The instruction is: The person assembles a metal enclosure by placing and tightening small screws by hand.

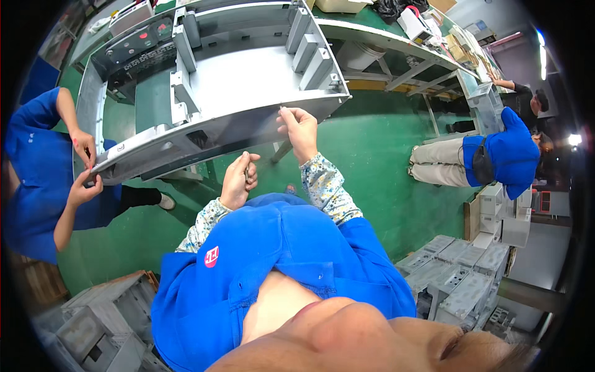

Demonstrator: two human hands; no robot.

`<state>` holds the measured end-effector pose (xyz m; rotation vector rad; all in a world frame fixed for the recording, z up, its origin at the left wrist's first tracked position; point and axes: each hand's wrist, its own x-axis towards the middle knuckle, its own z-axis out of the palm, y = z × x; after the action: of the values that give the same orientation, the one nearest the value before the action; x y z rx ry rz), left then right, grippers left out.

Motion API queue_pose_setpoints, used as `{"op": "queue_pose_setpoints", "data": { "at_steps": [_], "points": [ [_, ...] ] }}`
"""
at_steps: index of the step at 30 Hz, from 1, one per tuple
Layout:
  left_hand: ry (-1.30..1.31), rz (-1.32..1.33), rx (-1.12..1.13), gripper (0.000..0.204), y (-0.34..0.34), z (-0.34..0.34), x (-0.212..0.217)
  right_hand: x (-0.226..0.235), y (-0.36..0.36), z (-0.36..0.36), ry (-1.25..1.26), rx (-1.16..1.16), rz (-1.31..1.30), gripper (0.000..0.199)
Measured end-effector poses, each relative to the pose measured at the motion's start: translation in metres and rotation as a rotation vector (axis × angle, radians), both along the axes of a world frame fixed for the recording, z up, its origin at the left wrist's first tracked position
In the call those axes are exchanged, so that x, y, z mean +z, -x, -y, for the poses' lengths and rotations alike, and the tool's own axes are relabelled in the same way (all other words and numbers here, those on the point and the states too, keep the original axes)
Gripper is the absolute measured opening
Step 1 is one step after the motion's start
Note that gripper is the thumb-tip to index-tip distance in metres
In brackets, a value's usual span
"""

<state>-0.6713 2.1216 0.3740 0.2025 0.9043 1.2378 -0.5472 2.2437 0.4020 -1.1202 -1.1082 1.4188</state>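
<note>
A large grey sheet-metal cabinet frame (pixel 226 127) lies open side up in front of me, with its long near wall facing me. At the right part of that wall's upper edge, my right hand (pixel 302 133) pinches with thumb and forefinger. Something tiny shows at its fingertips, too small to name. Lower down and to the left, my left hand (pixel 237 181) is held just off the wall with its fingers curled in. A small dark thing peeks out between those fingers; its kind is hidden. Patterned sleeves cover both my forearms.
At the frame's left corner, a co-worker's hands (pixel 85 180) work on the edge. Another person in blue (pixel 496 155) bends at the right beside a metal box (pixel 486 102). A long workbench (pixel 396 46) stands behind. Stacked grey metal housings (pixel 452 273) fill the lower right; more housings (pixel 111 316) lie lower left.
</note>
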Motion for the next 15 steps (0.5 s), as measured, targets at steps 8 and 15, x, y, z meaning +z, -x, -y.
{"op": "queue_pose_setpoints", "data": {
  "at_steps": [8, 15],
  "points": [
    [-0.041, -0.077, 0.014, 0.019, 0.012, -0.002, -0.008, 0.002, 0.01, 0.004, -0.03, -0.135, -0.046, 0.014],
    [-0.025, -0.071, 0.018, 0.017, 0.02, -0.01, -0.006, -0.002, 0.011, 0.0, 0.147, -0.094, -0.128, 0.021]
  ]
}}
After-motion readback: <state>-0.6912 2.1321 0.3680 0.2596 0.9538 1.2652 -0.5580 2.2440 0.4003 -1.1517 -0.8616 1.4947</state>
